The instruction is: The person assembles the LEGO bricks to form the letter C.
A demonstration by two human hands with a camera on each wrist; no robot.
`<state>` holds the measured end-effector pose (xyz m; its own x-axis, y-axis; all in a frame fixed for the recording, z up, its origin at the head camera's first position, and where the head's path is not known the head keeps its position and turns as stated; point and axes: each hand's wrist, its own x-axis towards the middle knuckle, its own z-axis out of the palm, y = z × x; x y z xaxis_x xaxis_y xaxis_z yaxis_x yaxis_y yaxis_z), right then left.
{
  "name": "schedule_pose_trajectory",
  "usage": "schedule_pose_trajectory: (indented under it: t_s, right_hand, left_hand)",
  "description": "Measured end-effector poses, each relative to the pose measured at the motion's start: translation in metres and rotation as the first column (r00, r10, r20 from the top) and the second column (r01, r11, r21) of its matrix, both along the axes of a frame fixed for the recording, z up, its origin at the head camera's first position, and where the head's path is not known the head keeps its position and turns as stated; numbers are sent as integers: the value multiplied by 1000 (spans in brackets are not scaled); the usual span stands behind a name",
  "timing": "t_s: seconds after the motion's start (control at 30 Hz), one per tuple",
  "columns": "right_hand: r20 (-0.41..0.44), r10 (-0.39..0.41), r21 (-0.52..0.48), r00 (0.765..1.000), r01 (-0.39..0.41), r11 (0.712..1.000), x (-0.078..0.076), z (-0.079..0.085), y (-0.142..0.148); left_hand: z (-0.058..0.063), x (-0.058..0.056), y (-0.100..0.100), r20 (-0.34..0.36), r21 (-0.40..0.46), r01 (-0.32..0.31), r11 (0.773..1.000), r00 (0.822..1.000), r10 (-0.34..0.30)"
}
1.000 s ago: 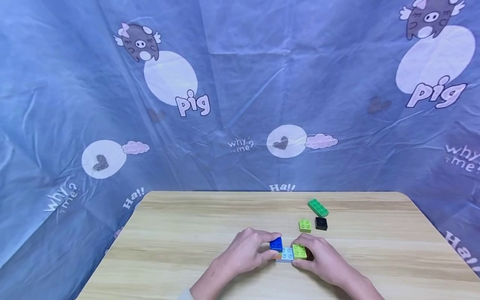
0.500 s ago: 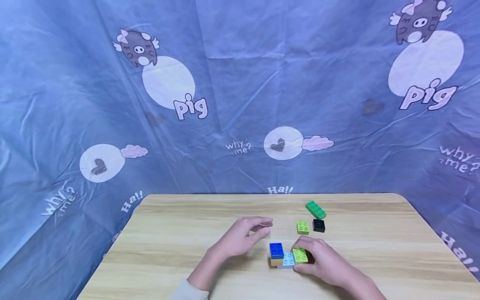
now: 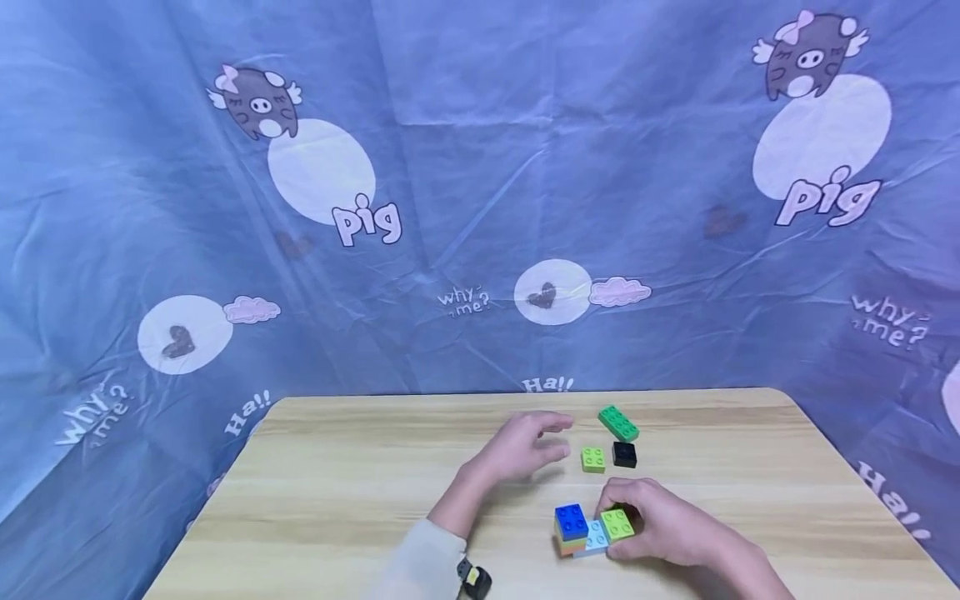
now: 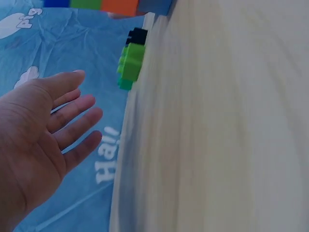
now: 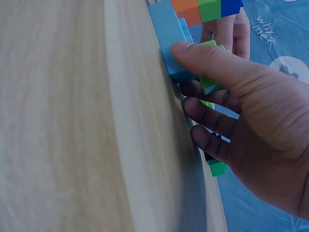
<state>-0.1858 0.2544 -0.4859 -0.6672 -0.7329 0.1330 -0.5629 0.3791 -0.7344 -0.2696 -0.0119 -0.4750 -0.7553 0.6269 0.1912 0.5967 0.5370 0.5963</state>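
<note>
My right hand (image 3: 667,525) grips a build of toy building bricks at its right end. A light blue brick (image 5: 166,36) forms its base, with the thumb along one side and fingertips on the other. On its left end rises a stack: an orange brick (image 5: 185,10), a green layer and a dark blue brick (image 3: 572,521) on top. A lime brick (image 3: 617,525) sits on the right end, between thumb and fingers. My left hand (image 3: 517,450) holds nothing; its fingers are spread and relaxed, just left of a loose lime brick (image 3: 593,460).
Beside the loose lime brick lies a black brick (image 3: 624,455), with a long green brick (image 3: 618,423) behind. They rest toward the back of the wooden table (image 3: 360,483). A blue printed cloth (image 3: 450,167) hangs behind the table.
My left hand has let go of the dark blue brick's stack and moved back and right toward the loose bricks. The right hand keeps its grip; the build has turned slightly.
</note>
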Motion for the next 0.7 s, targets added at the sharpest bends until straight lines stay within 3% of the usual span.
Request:
schedule_pose_trajectory:
  t_s: [0.13,0.3,0.4,0.53,0.7]
  right_hand:
    - [23,18,-9,1000,-17,1000,-1,0,0]
    - [26,12,-2,1000,-12,1000,-2,2,-2]
    - [16,2,3,1000,-2,1000,-2,2,-3]
    - [-12,-2,0,1000,2,1000,-2,1,-4]
    - [-23,0,-14,1000,0,1000,-1,-2,-4]
  left_hand:
    - [-7,-4,11,-18,-80,66,995,998,-68]
    - [-6,-2,12,-21,-213,166,963,985,-174]
    - [-5,-1,12,-26,-223,195,955,978,-206]
    - [-5,0,14,-50,-200,163,966,983,-177]
    - [-9,0,16,-68,-170,65,983,995,-77]
